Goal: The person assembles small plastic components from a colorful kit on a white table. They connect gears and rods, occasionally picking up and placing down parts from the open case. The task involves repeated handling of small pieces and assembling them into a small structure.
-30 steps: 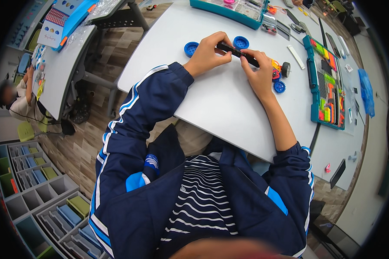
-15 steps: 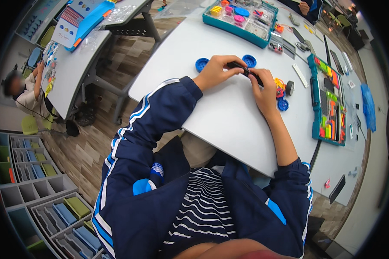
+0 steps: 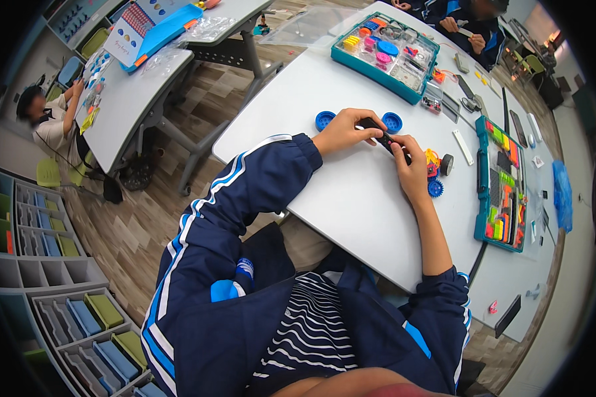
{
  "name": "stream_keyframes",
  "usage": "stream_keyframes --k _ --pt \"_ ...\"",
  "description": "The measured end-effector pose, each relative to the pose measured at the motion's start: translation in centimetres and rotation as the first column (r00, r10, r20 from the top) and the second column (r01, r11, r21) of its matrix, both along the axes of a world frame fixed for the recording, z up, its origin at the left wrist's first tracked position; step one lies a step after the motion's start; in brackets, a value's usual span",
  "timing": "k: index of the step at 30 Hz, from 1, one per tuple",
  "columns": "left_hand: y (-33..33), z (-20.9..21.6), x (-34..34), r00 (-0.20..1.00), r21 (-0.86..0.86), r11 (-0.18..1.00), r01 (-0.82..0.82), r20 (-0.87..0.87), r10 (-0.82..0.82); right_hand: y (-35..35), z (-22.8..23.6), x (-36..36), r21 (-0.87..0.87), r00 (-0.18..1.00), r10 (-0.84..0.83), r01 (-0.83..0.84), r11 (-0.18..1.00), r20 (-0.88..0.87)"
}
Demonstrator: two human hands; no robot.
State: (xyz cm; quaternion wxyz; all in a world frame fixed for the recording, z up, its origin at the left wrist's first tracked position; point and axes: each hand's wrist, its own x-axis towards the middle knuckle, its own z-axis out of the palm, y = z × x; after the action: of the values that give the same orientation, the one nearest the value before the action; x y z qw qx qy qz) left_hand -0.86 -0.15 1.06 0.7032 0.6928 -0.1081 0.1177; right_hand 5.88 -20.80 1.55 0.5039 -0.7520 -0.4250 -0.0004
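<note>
Above the white table (image 3: pixel 265 116), my left hand (image 3: pixel 346 132) and my right hand (image 3: pixel 412 169) pinch a black building-kit beam (image 3: pixel 384 140) between them. The beam slants down from left to right. A small pink dot shows on it near my right fingertips, too small to name. Two blue wheels (image 3: pixel 325 120) lie near my left hand, one on each side of it. Just right of my right hand rests a small assembly of yellow and red parts (image 3: pixel 432 161), with a black wheel (image 3: pixel 447 165) and a blue gear (image 3: pixel 436 188) beside it.
A teal parts case (image 3: pixel 377 73) sits at the far side, and another teal case (image 3: pixel 481 198) of colourful blocks on the right. A white strip (image 3: pixel 463 147) lies between. Across the table, another person's hands (image 3: pixel 463 32) hold a light piece. Someone sits at the left table (image 3: pixel 116 126).
The whole view has shifted, so the table sits lower in it. Both hands still grip the beam, and more of it shows between them. The person across shows more fully.
</note>
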Motion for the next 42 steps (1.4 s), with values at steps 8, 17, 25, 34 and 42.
stream_keyframes --k 8,17,25,34,42 --pt "-0.1 -0.5 0.1 0.995 -0.022 0.996 0.088 -0.050 -0.089 0.5 -0.5 -0.5 -0.018 0.957 -0.090 0.099 0.995 0.277" --pt "0.0 -0.7 0.0 0.982 -0.069 0.996 0.060 -0.175 -0.071 0.8 -0.8 -0.2 0.002 0.939 -0.085 0.089 0.996 0.334" --pt "0.1 -3.2 1.9 0.983 -0.067 0.997 0.047 -0.176 -0.058 0.0 -1.1 0.7 -0.091 0.903 -0.093 0.143 0.986 0.419" --pt "0.2 -1.7 1.8 0.982 -0.034 0.998 0.057 -0.180 -0.062 -2.4 2.8 -3.6 -0.070 0.794 -0.169 0.256 0.964 0.583" --pt "0.3 -2.1 2.1 0.983 -0.010 0.998 0.060 -0.171 -0.060 -7.7 0.3 -20.3 -0.238 0.911 0.399 -0.412 0.880 -0.105"
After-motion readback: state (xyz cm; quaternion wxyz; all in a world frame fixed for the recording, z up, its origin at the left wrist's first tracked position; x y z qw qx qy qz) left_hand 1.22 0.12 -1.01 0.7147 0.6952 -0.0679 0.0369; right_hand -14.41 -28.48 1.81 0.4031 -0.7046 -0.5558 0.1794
